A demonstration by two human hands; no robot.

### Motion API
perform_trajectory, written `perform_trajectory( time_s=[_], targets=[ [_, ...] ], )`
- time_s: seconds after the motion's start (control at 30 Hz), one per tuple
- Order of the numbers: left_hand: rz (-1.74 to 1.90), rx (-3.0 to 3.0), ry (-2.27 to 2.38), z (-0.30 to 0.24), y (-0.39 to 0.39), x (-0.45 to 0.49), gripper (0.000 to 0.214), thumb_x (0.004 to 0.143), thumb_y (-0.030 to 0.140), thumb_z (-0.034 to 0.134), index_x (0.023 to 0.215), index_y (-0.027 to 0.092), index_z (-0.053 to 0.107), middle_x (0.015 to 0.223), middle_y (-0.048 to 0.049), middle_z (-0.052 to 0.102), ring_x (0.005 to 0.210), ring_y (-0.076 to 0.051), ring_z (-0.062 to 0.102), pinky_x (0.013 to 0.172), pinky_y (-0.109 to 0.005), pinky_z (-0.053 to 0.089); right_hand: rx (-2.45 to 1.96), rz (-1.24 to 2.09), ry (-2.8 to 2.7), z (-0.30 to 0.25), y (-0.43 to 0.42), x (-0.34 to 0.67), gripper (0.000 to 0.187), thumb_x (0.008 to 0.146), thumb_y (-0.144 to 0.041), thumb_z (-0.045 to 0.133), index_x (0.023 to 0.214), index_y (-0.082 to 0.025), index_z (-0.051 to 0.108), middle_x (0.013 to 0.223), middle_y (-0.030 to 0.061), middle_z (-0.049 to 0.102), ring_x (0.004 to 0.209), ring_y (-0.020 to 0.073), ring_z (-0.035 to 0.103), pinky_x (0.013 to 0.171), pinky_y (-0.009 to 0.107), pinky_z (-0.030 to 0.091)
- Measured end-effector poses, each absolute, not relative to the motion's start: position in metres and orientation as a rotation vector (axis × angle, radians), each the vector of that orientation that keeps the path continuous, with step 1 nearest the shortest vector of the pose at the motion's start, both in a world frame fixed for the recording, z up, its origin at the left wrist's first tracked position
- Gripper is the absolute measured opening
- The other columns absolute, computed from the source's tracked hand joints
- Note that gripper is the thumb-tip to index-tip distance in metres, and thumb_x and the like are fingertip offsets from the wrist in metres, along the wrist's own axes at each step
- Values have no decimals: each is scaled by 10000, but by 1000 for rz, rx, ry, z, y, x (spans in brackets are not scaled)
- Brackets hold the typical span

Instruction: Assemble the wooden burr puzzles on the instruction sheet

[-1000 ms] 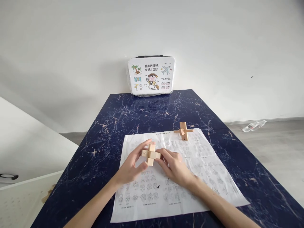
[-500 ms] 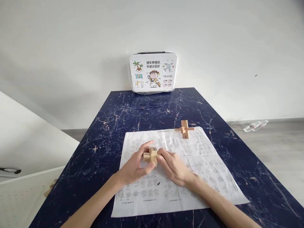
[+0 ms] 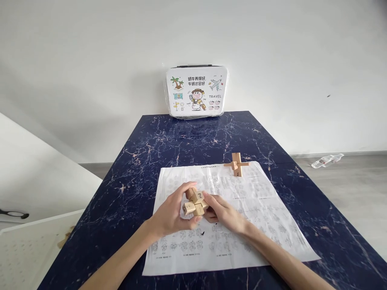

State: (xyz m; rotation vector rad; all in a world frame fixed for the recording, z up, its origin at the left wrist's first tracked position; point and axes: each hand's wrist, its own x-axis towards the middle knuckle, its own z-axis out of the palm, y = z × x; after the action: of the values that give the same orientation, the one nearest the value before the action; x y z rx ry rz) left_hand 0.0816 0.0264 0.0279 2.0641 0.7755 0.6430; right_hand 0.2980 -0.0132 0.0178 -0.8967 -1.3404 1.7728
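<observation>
A wooden interlocking puzzle (image 3: pixel 197 202), light in colour with numbers marked on its blocks, is held between both hands above the printed sheet. My left hand (image 3: pixel 173 210) curves around its left side, thumb at the near block and fingers at the far one. On the other side, my right hand (image 3: pixel 223 211) pinches the puzzle's right end between thumb and fingers. Part of that end is hidden by the fingers. The white instruction sheet (image 3: pixel 169 264) lies beneath, creased and covered in small diagrams.
A second wooden puzzle (image 3: pixel 236 164), cross-shaped, rests at the sheet's far edge. The blue marbled table (image 3: pixel 121 201) carries a white illustrated case (image 3: pixel 196 92) against the wall. Left of the table is a white perforated surface (image 3: pixel 27 253). Clear plastic packaging (image 3: pixel 327 160) lies on the floor at right.
The puzzle has been turned and tilted between my hands, so its numbered faces now point differently. My right hand's grip has shifted along with it. The cross-shaped puzzle stays put.
</observation>
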Motion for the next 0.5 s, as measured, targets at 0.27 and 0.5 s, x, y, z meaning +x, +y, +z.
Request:
perform_trajectory(
  time_s=[0.27,0.5],
  targets=[
    [677,1923,732,35,20,90,765,958,681,657,1568,313,377,1307,-105,606,1149,-312,611,1033,-503,512,-848,1849,-1261,19,-12,303,541,1073,-670,383,741,-244,417,581,-84,270,507,113,176,495,289,184],
    [709,1585,719,50,16,97,382,1124,537,439,1279,249,636,1110,-69,704,980,-233,681,879,-375,558,-771,1990,-1187,20,-7,307,541,1088,-663,336,863,-216,542,595,-95,241,473,113,192,469,279,200]
  ],
)
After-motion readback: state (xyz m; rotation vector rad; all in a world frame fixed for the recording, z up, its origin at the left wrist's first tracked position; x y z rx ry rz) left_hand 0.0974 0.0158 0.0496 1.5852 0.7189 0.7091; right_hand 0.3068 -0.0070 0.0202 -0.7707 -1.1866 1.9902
